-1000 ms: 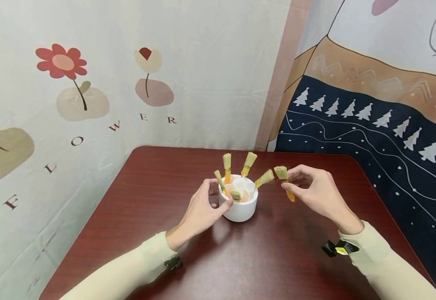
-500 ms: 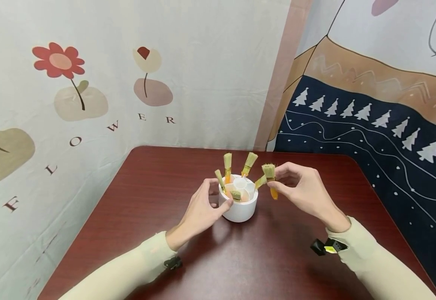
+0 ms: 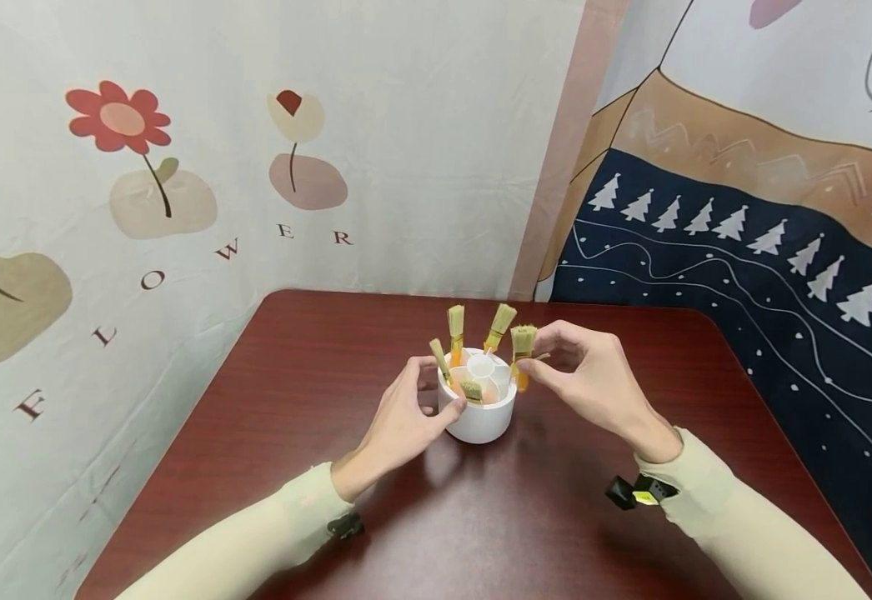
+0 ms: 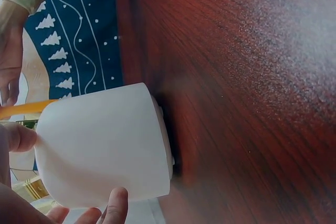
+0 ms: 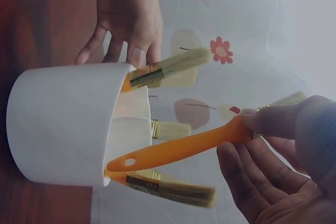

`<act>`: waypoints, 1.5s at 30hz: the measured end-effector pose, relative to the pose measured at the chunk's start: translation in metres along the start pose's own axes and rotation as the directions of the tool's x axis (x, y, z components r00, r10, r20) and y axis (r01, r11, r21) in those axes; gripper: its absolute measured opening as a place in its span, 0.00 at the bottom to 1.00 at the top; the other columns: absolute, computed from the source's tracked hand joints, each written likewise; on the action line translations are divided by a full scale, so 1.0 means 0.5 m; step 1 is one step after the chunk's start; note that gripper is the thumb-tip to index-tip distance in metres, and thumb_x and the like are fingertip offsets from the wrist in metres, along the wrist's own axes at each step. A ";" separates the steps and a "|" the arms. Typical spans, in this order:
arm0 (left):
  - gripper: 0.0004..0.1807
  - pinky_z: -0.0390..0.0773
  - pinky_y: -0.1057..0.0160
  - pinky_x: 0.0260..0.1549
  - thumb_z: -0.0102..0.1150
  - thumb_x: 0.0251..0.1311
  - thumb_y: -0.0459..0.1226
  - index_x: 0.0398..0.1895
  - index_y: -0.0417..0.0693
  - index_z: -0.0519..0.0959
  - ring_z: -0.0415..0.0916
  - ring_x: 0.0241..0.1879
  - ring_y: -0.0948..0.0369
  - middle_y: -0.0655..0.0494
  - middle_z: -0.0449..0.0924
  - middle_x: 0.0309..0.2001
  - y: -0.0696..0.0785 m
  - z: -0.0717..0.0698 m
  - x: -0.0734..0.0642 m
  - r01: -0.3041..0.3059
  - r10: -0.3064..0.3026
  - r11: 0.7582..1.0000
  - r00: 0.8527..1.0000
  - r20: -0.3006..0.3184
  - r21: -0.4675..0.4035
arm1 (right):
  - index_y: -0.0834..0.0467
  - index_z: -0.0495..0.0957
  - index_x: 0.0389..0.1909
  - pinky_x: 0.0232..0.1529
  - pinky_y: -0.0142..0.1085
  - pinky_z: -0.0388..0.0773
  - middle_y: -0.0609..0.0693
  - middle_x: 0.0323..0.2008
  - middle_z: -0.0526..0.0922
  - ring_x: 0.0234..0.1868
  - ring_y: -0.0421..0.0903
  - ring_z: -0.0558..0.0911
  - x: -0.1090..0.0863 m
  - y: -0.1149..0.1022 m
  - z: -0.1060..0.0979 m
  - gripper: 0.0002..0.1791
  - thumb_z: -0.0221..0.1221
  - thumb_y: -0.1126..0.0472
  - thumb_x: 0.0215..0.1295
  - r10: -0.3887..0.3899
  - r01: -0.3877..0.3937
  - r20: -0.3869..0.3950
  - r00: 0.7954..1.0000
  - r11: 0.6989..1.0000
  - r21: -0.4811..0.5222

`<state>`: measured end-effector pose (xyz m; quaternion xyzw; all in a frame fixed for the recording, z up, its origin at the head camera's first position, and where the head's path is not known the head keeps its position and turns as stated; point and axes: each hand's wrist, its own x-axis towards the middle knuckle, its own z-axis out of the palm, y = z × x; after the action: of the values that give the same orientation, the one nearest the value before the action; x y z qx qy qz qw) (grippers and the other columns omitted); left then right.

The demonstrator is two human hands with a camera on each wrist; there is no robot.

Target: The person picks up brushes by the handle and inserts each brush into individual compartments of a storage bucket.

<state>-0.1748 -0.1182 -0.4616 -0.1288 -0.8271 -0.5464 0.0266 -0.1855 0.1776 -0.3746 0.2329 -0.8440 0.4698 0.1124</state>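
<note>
A round white divided container [image 3: 478, 427] stands on the table. My left hand [image 3: 402, 421] grips its left side; in the left wrist view the thumb lies at the rim and the fingers [image 4: 116, 206] curve along the wall. Between thumb and fingers, my right hand [image 3: 593, 375] pinches a paintbrush [image 5: 184, 148] near the bristle end. That brush's orange handle points down, its tip right at the container's right rim, and the bristles face up. Several similar paintbrushes [image 3: 456, 329] stand in the container's compartments, bristles up, leaning outward. One leaning brush [image 5: 173, 188] is largely hidden behind my right fingers in the head view.
The dark red wooden table [image 3: 293, 375] extends around the container, its far edge close to a pale printed curtain [image 3: 421, 167]. A navy cloth with white trees [image 3: 706, 258] hangs at the right. Small black devices [image 3: 642, 492] are strapped to both wrists.
My right hand has moved left with the paintbrush, from beside the container to its right rim, now overlapping the leaning brush there. The left hand and container have stayed in place.
</note>
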 end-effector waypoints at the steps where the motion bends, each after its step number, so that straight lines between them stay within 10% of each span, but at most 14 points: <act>1: 0.34 0.93 0.38 0.60 0.80 0.72 0.42 0.75 0.51 0.75 0.97 0.55 0.48 0.45 0.91 0.64 0.000 0.000 0.000 0.000 0.001 1.000 1.000 0.000 0.002 | 0.48 0.92 0.52 0.51 0.27 0.91 0.45 0.47 0.97 0.42 0.42 0.96 0.001 -0.001 0.002 0.16 0.82 0.65 0.69 -0.005 0.005 -0.001 1.000 1.000 0.000; 15: 0.35 0.93 0.38 0.60 0.80 0.72 0.44 0.77 0.50 0.74 0.96 0.59 0.41 0.44 0.90 0.65 -0.001 0.003 -0.003 -0.005 0.005 1.000 1.000 0.008 0.002 | 0.48 0.93 0.54 0.57 0.42 0.96 0.44 0.50 0.97 0.48 0.40 0.97 -0.002 0.015 0.038 0.20 0.82 0.71 0.67 -0.079 0.080 0.046 0.996 0.997 -0.019; 45: 0.34 0.94 0.41 0.58 0.79 0.72 0.42 0.77 0.51 0.74 0.97 0.56 0.49 0.48 0.91 0.63 -0.001 0.000 -0.002 -0.001 0.001 1.000 1.000 -0.001 0.016 | 0.58 0.93 0.51 0.47 0.36 0.96 0.52 0.47 0.98 0.43 0.45 0.98 -0.034 0.070 0.067 0.20 0.82 0.78 0.61 -0.201 0.217 0.101 0.974 0.960 -0.180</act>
<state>-0.1740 -0.1187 -0.4623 -0.1288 -0.8314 -0.5397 0.0283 -0.1874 0.1696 -0.4253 0.3280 -0.8595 0.3628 0.1486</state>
